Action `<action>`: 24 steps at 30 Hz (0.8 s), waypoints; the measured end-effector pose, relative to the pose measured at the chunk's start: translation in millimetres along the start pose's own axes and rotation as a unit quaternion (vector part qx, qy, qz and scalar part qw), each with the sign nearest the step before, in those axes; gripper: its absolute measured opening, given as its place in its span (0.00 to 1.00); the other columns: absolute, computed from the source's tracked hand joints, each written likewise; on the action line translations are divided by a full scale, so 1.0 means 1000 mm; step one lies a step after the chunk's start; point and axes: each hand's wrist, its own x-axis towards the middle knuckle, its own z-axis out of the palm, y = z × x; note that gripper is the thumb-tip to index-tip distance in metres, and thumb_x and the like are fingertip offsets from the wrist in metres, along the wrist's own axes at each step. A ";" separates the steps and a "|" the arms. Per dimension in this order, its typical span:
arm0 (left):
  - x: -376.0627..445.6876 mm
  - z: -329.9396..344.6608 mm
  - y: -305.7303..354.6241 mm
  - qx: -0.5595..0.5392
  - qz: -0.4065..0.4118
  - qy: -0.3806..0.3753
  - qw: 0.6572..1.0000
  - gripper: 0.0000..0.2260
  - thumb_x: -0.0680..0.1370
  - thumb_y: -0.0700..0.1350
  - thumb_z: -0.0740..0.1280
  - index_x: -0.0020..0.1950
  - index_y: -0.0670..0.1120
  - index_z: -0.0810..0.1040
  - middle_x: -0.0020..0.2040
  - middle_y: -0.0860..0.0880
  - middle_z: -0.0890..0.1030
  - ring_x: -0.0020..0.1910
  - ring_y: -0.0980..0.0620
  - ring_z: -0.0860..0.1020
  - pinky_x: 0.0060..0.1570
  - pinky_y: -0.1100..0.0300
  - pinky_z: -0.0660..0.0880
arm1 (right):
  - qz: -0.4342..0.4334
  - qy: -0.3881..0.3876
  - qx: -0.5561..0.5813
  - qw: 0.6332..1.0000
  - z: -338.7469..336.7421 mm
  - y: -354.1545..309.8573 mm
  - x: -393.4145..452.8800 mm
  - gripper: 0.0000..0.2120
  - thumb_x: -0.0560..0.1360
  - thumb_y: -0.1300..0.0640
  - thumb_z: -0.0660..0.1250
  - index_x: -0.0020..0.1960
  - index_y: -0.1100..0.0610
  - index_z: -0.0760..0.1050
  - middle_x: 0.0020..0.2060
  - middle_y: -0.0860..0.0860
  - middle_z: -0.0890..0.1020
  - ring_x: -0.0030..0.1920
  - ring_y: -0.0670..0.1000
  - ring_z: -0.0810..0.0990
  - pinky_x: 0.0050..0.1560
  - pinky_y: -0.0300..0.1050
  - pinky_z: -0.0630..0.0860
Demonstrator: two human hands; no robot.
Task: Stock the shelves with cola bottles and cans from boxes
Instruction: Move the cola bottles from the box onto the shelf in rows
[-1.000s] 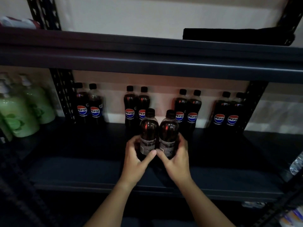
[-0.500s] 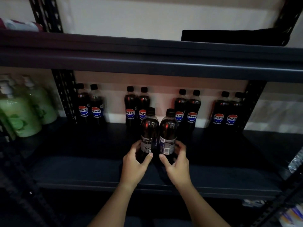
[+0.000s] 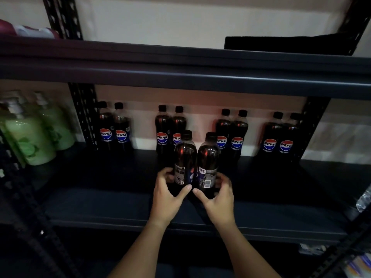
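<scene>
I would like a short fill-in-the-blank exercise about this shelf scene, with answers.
1. The left hand and right hand each hold ___ dark plastic cola bottle.
2. Along the back wall stand ___ pairs of Pepsi bottles.
3. The pump bottles at far left are ___ in colour.

Answers: one; four; green

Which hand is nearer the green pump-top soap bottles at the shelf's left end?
Left. The left hand grips the left cola bottle, on the side toward the green soap bottles; the right hand is farther away.

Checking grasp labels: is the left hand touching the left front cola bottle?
Touching. The head view shows the left hand wrapped round the base of the left front bottle, thumb across its label.
</scene>
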 end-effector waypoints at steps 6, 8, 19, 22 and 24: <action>0.004 -0.002 -0.002 -0.022 -0.022 -0.028 0.999 0.26 0.74 0.46 0.79 0.64 0.65 0.70 0.60 0.61 0.80 0.63 0.67 0.76 0.63 0.65 0.72 | 0.024 -0.018 0.029 0.999 -0.001 0.001 0.000 0.34 0.69 0.56 0.81 0.67 0.43 0.64 0.57 0.38 0.78 0.59 0.34 0.76 0.57 0.30 0.72; 0.007 -0.002 -0.003 -0.027 -0.029 -0.045 0.998 0.27 0.74 0.47 0.78 0.65 0.66 0.69 0.61 0.62 0.80 0.64 0.68 0.75 0.64 0.66 0.70 | 0.027 -0.040 0.029 0.998 0.000 0.002 0.002 0.35 0.70 0.57 0.80 0.67 0.43 0.64 0.56 0.36 0.77 0.58 0.28 0.74 0.55 0.23 0.69; 0.012 0.001 -0.006 0.006 -0.008 -0.010 1.000 0.25 0.70 0.53 0.81 0.60 0.65 0.73 0.60 0.59 0.78 0.61 0.63 0.76 0.62 0.64 0.73 | 0.011 -0.017 -0.006 1.000 0.003 0.002 0.003 0.40 0.69 0.44 0.79 0.74 0.51 0.64 0.64 0.47 0.74 0.64 0.45 0.74 0.64 0.50 0.77; 0.013 0.000 -0.008 0.000 -0.025 -0.019 1.000 0.23 0.71 0.51 0.81 0.60 0.62 0.75 0.57 0.60 0.82 0.58 0.68 0.78 0.60 0.67 0.74 | 0.026 -0.022 0.017 0.999 0.001 0.001 0.002 0.37 0.71 0.50 0.79 0.72 0.47 0.63 0.62 0.44 0.77 0.64 0.43 0.76 0.64 0.44 0.75; 0.013 0.000 -0.009 0.000 -0.034 -0.040 0.999 0.24 0.71 0.51 0.80 0.62 0.61 0.75 0.57 0.62 0.82 0.59 0.72 0.76 0.60 0.70 0.72 | 0.034 -0.035 0.025 0.998 0.000 -0.001 0.003 0.36 0.72 0.54 0.79 0.71 0.44 0.62 0.62 0.42 0.77 0.63 0.40 0.75 0.62 0.32 0.72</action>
